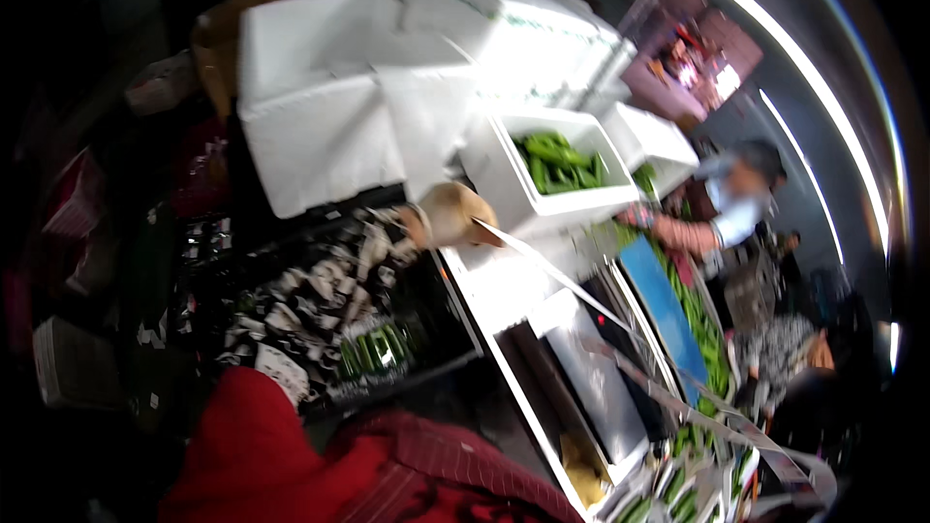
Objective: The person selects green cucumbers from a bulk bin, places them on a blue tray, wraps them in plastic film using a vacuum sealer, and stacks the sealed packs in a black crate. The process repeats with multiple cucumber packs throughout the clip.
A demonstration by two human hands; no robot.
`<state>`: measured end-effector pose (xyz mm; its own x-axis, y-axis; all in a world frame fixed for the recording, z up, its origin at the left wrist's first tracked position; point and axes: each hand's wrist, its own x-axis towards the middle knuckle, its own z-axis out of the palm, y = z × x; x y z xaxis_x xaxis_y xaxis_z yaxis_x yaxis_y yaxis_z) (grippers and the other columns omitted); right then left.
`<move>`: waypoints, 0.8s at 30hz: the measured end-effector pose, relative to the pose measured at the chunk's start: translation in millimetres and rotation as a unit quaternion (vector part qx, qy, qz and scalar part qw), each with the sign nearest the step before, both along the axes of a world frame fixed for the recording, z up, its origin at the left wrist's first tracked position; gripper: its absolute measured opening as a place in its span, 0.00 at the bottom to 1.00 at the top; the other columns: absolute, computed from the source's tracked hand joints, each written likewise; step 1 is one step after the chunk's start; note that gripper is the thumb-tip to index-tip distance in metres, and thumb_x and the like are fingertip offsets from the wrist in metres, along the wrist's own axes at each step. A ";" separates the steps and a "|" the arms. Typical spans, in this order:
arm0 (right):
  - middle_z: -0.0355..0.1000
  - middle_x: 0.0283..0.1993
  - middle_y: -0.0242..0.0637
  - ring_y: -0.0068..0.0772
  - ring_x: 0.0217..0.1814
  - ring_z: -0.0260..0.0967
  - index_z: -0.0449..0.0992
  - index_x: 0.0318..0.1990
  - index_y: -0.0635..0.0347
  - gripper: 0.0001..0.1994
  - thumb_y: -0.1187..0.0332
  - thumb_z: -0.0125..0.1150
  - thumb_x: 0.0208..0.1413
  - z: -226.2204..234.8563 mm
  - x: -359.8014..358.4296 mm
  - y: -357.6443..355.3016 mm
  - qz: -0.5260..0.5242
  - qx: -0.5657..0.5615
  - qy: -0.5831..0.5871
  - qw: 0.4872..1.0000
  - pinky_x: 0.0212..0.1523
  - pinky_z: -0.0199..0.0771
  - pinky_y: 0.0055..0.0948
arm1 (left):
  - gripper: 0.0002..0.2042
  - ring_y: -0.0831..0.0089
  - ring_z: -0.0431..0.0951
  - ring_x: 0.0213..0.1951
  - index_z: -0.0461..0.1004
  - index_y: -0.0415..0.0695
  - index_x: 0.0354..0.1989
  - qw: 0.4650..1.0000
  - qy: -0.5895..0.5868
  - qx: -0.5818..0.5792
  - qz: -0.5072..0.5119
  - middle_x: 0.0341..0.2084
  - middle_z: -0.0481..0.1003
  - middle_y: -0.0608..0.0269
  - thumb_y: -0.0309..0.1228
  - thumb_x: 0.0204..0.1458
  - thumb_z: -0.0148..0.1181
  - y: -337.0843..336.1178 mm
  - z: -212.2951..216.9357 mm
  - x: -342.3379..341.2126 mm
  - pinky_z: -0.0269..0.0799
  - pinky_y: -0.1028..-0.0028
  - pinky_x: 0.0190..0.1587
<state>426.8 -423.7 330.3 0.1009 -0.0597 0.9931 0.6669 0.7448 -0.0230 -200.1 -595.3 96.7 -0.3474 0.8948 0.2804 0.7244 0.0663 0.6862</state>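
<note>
My left hand (455, 216), in a beige glove below a black-and-white patterned sleeve, is closed at the near side of a white foam box (557, 210). Its fingers are blurred and appear to pinch the end of a long thin white strip (557, 274), which runs down to the right across the worktable. Long green vegetables (557, 163) fill part of that foam box. My right hand does not show. A grey flat-topped device (596, 387) stands on the white-edged table, beside a blue panel (664, 305). A clear, looping strip (717, 421) crosses the lower right.
An open white foam box (320, 136) and more foam boxes (542, 29) are stacked behind. A dark crate with packed green vegetables (378, 349) sits under my left arm. Across the table a co-worker's arm (683, 230) reaches toward the boxes; loose green vegetables (712, 339) lie there.
</note>
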 end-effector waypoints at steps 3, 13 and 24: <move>0.74 0.49 0.45 0.40 0.48 0.73 0.73 0.50 0.70 0.20 0.62 0.62 0.56 0.6 16.2 15.4 -0.059 -0.102 0.019 0.993 0.52 0.72 0.30 | 0.12 0.77 0.80 0.24 0.83 0.47 0.23 0.978 -0.091 -0.136 -0.127 0.19 0.79 0.66 0.43 0.42 0.72 -22.1 9.8 -8.2 0.72 0.76 0.28; 0.74 0.49 0.45 0.40 0.48 0.73 0.73 0.49 0.69 0.20 0.61 0.62 0.55 -62.7 91.5 33.5 -0.120 -0.306 0.059 0.943 0.52 0.72 0.30 | 0.10 0.77 0.77 0.21 0.82 0.38 0.28 0.875 -0.240 -0.387 -0.167 0.20 0.78 0.63 0.29 0.39 0.75 -27.9 58.6 9.1 0.73 0.77 0.22; 0.74 0.49 0.45 0.39 0.49 0.73 0.74 0.47 0.69 0.20 0.61 0.62 0.54 -117.9 144.6 7.2 -0.184 -0.448 0.064 0.873 0.51 0.72 0.29 | 0.15 0.76 0.79 0.26 0.82 0.38 0.33 0.888 -0.003 -0.409 -0.208 0.24 0.80 0.60 0.35 0.40 0.74 -10.6 38.1 7.5 0.74 0.75 0.29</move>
<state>571.4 -416.5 212.3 0.3521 0.6827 0.6402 0.8066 0.1256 -0.5776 -192.6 -605.9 134.8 0.0613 0.8495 -0.5240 0.7992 0.2728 0.5356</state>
